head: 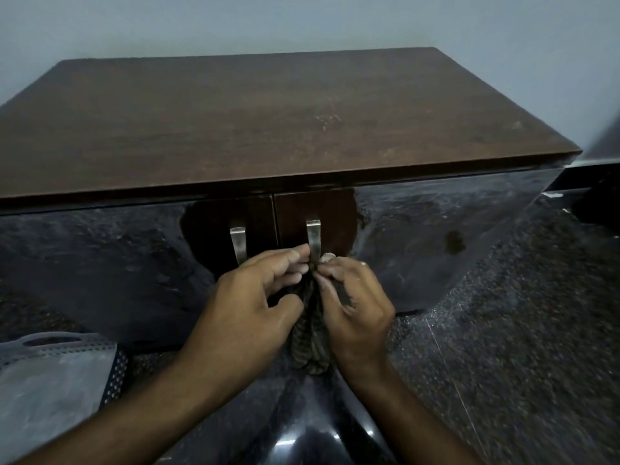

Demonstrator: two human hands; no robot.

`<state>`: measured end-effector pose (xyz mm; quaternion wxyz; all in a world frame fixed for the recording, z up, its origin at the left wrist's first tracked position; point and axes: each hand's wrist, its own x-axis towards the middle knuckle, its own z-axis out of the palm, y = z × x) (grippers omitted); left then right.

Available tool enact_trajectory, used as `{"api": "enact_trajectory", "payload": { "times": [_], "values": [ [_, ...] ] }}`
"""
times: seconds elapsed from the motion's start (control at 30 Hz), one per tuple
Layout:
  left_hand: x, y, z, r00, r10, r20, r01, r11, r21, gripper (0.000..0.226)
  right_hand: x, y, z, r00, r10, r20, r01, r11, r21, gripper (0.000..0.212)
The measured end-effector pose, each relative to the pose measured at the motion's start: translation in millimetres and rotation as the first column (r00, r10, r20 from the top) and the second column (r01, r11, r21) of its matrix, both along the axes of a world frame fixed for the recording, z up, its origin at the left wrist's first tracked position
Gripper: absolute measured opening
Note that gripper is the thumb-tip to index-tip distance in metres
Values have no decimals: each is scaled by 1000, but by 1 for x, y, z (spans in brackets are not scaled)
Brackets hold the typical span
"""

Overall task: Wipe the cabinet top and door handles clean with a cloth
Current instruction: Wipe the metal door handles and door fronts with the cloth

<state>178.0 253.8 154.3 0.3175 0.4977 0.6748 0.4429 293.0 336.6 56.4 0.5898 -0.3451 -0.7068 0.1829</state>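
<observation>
Brown wooden cabinet top [268,119], matte, faintly scuffed, flat against a pale wall [302,21]. Below it, two glossy dark doors [100,256] meeting at a centre seam. Each door carries a curved brushed-metal handle: left door handle [239,245], right door handle [314,238].

Dark striped cloth [310,333], bunched, gathered round the lower part of the right door handle; its tail hangs down between both wrists.

Left hand [248,303]: fingers curled, fingertips pinching the cloth at the handle's left side. Right hand [359,307]: fingers curled, thumb and fingertips pinching the cloth at the handle's right side. Both hands are just beside each other, with the cloth between them.

Speckled dark stone floor [503,330]. Grey perforated bag with cut-out handle [50,374] at lower left; contents not visible.
</observation>
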Motion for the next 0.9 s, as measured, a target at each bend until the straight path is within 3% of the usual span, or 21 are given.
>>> {"api": "enact_trajectory", "payload": {
  "times": [0.23, 0.47, 0.67, 0.8, 0.9],
  "values": [
    [-3, 0, 0, 999, -22, -26, 23, 1000, 15, 60, 2, -9, 47, 995, -31, -98, 37, 997, 64, 16],
    [-1, 4, 0, 999, -23, 25, 23, 999, 23, 62, -5, -6, 33, 995, -37, -90, 33, 998, -47, 29],
    [1, 5, 2, 1000, -10, 15, 9, 1000, 14, 63, -9, -4, 33, 994, -105, 6, 103, 982, 161, 23],
    [-1, 0, 5, 998, -58, -16, 58, 998, -21, 60, -6, -14, 28, 999, -42, 27, 36, 979, 200, 17],
    [-12, -6, 8, 995, 67, -68, -70, 997, -42, 38, -14, -25, 31, 998, 60, 5, -60, 992, 115, 17]
  ]
}}
